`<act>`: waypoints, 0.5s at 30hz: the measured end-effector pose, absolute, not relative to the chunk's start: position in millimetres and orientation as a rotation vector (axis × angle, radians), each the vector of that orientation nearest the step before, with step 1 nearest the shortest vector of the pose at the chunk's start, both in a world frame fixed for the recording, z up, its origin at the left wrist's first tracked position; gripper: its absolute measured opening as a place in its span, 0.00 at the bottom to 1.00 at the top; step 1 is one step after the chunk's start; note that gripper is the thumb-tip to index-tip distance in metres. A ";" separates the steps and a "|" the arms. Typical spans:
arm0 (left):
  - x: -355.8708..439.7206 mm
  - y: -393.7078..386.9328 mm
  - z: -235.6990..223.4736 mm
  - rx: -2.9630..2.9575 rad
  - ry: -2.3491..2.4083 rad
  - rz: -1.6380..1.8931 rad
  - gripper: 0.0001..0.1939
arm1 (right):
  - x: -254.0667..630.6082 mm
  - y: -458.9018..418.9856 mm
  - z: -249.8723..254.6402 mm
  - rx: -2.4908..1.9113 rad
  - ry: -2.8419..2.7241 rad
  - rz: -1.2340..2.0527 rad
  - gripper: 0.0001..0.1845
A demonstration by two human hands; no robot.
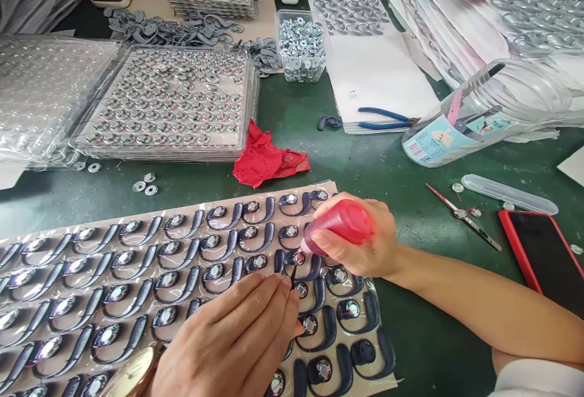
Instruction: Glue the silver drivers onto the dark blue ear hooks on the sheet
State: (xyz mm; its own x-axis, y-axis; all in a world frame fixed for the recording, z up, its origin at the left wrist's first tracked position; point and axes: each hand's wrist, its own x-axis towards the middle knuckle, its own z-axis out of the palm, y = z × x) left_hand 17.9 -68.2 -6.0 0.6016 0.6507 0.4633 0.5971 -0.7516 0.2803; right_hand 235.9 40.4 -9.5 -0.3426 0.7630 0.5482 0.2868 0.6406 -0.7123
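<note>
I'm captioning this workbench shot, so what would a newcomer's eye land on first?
Probably the red bottle in the right hand, tipped down over rows of dark hook-shaped parts, with a thin dark tool poking out from the left hand close by. Next might come the crumpled red scrap by the near corner of the stacked clear trays, then the red-edged phone at far right.

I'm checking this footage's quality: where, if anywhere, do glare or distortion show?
Head view: pale glare on the table at left; head view: bright glints on the metal discs, lower left; head view: the clear jar at right looks stretched, perhaps by the lens.
</note>
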 end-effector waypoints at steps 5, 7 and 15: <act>16.6 -67.5 -7.1 2.720 1.056 0.820 0.18 | 236.2 40.0 -10.3 -0.839 -1.883 0.646 0.13; 17.2 -66.9 -7.1 2.720 1.059 0.821 0.17 | 236.5 40.2 -11.1 -0.848 -1.872 0.645 0.13; 14.9 -68.8 -7.2 2.699 1.034 0.825 0.16 | 237.4 41.0 -12.5 -0.887 -1.861 0.647 0.12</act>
